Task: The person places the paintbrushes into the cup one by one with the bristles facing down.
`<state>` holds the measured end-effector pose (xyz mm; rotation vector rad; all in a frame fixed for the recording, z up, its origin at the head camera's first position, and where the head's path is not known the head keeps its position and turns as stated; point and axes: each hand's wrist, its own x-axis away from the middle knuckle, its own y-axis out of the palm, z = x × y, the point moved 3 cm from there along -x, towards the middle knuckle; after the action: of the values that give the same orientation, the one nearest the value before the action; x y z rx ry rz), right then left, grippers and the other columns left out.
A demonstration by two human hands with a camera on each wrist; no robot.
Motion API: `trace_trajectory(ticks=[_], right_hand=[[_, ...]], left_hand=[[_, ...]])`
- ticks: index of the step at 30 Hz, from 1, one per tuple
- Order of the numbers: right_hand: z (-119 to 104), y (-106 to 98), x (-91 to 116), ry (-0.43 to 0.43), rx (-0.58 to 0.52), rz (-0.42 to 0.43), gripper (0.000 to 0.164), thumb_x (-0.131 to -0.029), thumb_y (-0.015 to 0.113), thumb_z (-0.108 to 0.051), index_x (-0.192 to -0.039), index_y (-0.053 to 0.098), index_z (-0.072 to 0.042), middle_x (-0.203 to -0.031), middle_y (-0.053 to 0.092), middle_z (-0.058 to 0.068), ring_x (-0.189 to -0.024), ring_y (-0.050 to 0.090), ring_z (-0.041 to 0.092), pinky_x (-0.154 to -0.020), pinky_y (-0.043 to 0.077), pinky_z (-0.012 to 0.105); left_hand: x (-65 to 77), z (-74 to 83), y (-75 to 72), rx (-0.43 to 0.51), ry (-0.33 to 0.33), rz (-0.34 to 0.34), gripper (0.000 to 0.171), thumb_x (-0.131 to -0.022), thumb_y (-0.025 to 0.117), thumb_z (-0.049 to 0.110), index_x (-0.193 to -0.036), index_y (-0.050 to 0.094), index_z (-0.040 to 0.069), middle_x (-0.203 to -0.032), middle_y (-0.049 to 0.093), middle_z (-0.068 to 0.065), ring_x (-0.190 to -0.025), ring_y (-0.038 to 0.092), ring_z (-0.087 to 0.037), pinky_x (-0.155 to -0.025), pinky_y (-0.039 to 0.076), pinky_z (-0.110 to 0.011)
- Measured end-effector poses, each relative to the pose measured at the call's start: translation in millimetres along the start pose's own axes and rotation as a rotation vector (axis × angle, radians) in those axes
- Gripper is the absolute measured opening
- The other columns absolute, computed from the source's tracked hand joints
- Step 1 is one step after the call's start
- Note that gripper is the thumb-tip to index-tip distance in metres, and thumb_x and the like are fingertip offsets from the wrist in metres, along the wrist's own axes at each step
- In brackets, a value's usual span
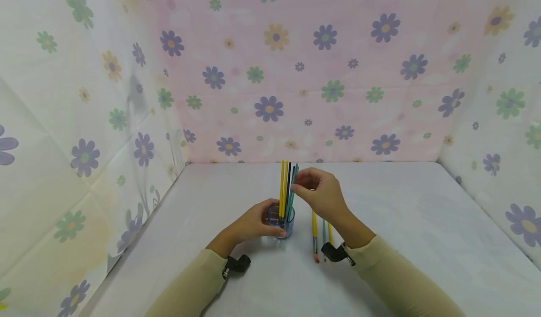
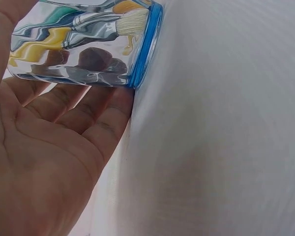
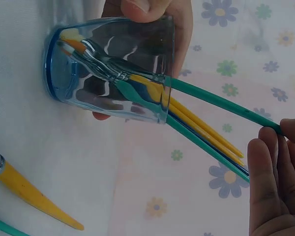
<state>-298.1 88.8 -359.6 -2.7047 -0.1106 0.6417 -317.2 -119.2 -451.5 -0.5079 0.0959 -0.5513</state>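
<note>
A clear glass with a bluish base (image 1: 289, 229) stands on the table, my left hand (image 1: 253, 220) curled round its side. Inside it several paintbrushes lean with bristles down: yellow handles (image 1: 282, 185), dark blue and green ones. In the left wrist view pale bristles (image 2: 132, 23) show through the glass wall near the bottom. My right hand (image 1: 323, 194) is above and to the right of the glass, and pinches a green paintbrush (image 3: 221, 102) near the handle's top end. That brush's ferrule and bristles are within the glass.
On the table right of the glass lie a yellow paintbrush (image 1: 314, 225), a green paintbrush (image 1: 324, 232) and another yellow paintbrush (image 1: 330, 233), partly under the right forearm. Flower-patterned cloth walls (image 1: 296, 82) enclose the white table (image 1: 405, 204) at the back and sides.
</note>
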Motion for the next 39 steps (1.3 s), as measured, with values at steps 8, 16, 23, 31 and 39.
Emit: trace_trajectory(ticks=[8,16,23,31,39], right_hand=[[7,7,3,0.006,0.002,-0.018,0.022,-0.084,0.073,-0.028,-0.100,0.067,-0.014,-0.089,0.069,-0.007,-0.080,0.066,0.011,-0.066,0.055,0.031],[13,10,4,0.010,0.015,-0.040,0.019,-0.084,0.074,-0.028,-0.097,0.067,-0.016,-0.089,0.069,-0.007,-0.080,0.066,0.011,-0.066,0.055,0.030],[19,11,4,0.076,0.067,-0.045,0.019,-0.083,0.074,-0.029,-0.097,0.067,-0.018,-0.090,0.069,-0.009,-0.081,0.066,0.009,-0.067,0.055,0.030],[23,10,2,0.134,0.101,-0.042,0.018,-0.083,0.074,-0.028,-0.099,0.069,-0.019,-0.091,0.070,-0.008,-0.081,0.068,0.008,-0.068,0.056,0.029],[24,6,0,0.203,0.139,-0.040,0.019,-0.084,0.073,-0.030,-0.100,0.070,-0.019,-0.091,0.070,-0.008,-0.084,0.067,0.009,-0.071,0.056,0.030]], left_hand=[[1.5,0.8,0.1,0.014,0.009,-0.014,0.071,-0.069,0.084,0.040,-0.129,0.046,0.040,-0.120,0.061,0.013,-0.112,0.056,-0.011,-0.099,0.046,-0.040],[1.9,1.3,-0.2,0.017,0.003,-0.008,0.071,-0.068,0.085,0.040,-0.129,0.047,0.038,-0.120,0.061,0.013,-0.112,0.057,-0.009,-0.099,0.046,-0.039],[1.8,1.3,-0.4,0.015,0.008,-0.006,0.072,-0.069,0.085,0.039,-0.130,0.046,0.039,-0.120,0.061,0.014,-0.112,0.057,-0.010,-0.098,0.047,-0.039],[0.6,-0.3,0.0,0.017,0.021,-0.011,0.070,-0.070,0.084,0.038,-0.129,0.047,0.039,-0.120,0.062,0.014,-0.111,0.057,-0.009,-0.099,0.046,-0.039],[-0.7,-0.9,0.5,0.024,0.021,-0.014,0.069,-0.070,0.084,0.036,-0.129,0.047,0.040,-0.119,0.062,0.013,-0.111,0.058,-0.010,-0.098,0.046,-0.039]])
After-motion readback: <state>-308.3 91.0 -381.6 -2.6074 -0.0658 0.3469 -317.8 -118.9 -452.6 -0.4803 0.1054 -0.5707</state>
